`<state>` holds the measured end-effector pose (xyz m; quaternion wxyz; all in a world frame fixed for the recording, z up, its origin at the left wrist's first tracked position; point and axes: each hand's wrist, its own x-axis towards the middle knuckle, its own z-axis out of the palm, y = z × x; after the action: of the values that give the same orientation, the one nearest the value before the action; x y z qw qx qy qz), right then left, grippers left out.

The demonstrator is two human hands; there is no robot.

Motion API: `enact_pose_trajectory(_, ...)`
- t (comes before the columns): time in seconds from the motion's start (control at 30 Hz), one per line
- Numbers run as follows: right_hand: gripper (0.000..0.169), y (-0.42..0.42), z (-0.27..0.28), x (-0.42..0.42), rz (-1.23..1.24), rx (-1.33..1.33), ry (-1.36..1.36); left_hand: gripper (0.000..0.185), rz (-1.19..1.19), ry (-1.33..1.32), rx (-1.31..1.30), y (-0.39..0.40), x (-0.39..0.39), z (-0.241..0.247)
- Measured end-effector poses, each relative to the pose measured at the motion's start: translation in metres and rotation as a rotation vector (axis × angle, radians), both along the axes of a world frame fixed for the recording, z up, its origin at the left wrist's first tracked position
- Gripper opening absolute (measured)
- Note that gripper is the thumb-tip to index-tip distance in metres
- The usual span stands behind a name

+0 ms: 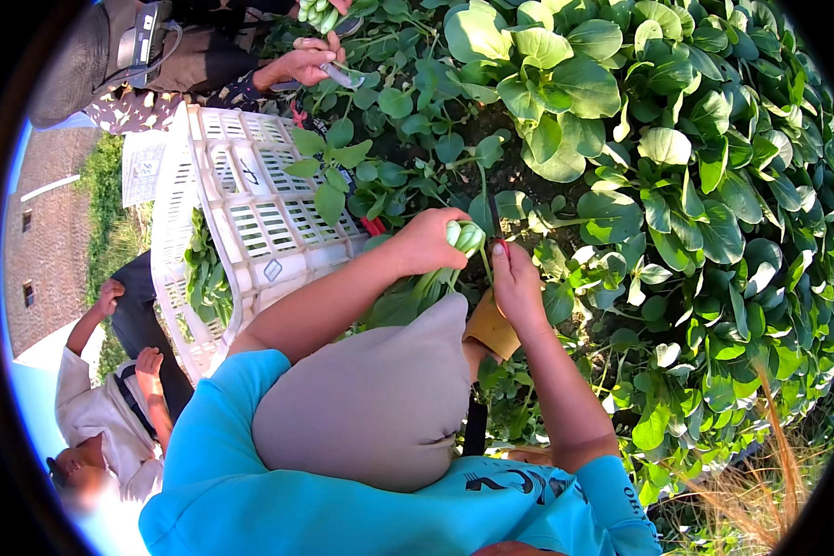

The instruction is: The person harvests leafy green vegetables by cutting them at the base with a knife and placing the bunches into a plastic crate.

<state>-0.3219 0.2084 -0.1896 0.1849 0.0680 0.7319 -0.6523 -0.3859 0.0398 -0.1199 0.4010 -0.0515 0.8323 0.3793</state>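
Note:
My left hand [427, 242] is closed around a bunch of leafy greens, apparently bok choy, whose pale cut stem ends [465, 236] face right. The bunch's leaves [406, 306] hang below the hand, partly hidden by my knee. Just to the right, my right hand [518, 281] grips a knife by its red handle [502, 246]. Its dark, narrow blade [494, 212] points up the picture, close beside a thin green stalk. Growing bok choy [556, 90] stands beyond and to the right of both hands.
A white plastic crate [299, 243] with greens [207, 278] inside tilts at my left. A co-worker's hand [309, 62] holds a curved blade [342, 75] at the top. Another person [111, 424] is at far left. Dense plants [702, 208] fill the right; dry grass [778, 465] is at lower right.

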Motion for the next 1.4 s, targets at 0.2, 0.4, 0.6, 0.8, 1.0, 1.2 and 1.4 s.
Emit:
enact_pose_trajectory(0.2,0.028,-0.083,-0.041,-0.013,0.208,-0.029,-0.025,0.054,-0.257,0.008,-0.774,-0.037,-0.013,-0.011)
enact_pose_trajectory(0.4,0.032,-0.126,-0.062,-0.032,0.300,0.067,-0.111,0.038,-0.222,-0.155,-0.775,-0.051,-0.014,-0.010)
enact_pose_trajectory(0.6,0.031,-0.128,-0.068,-0.052,0.494,0.115,-0.210,0.041,-0.252,-0.114,-0.783,-0.051,-0.014,-0.014)
enact_pose_trajectory(0.8,0.031,-0.094,-0.060,-0.023,0.310,0.087,-0.201,0.045,-0.210,-0.166,-0.566,-0.049,-0.026,0.006)
enact_pose_trajectory(1.0,0.030,0.004,0.027,0.021,-0.520,-0.250,0.000,0.056,-0.138,-0.221,0.277,0.003,-0.040,0.050)
enact_pose_trajectory(1.2,0.025,0.047,0.063,0.033,-0.688,-0.413,0.002,0.065,-0.324,-0.353,0.620,0.053,-0.035,0.053)
enact_pose_trajectory(1.4,0.027,0.080,0.089,0.100,-0.732,-0.307,0.015,0.066,-0.294,-0.405,0.926,0.097,-0.014,0.045)
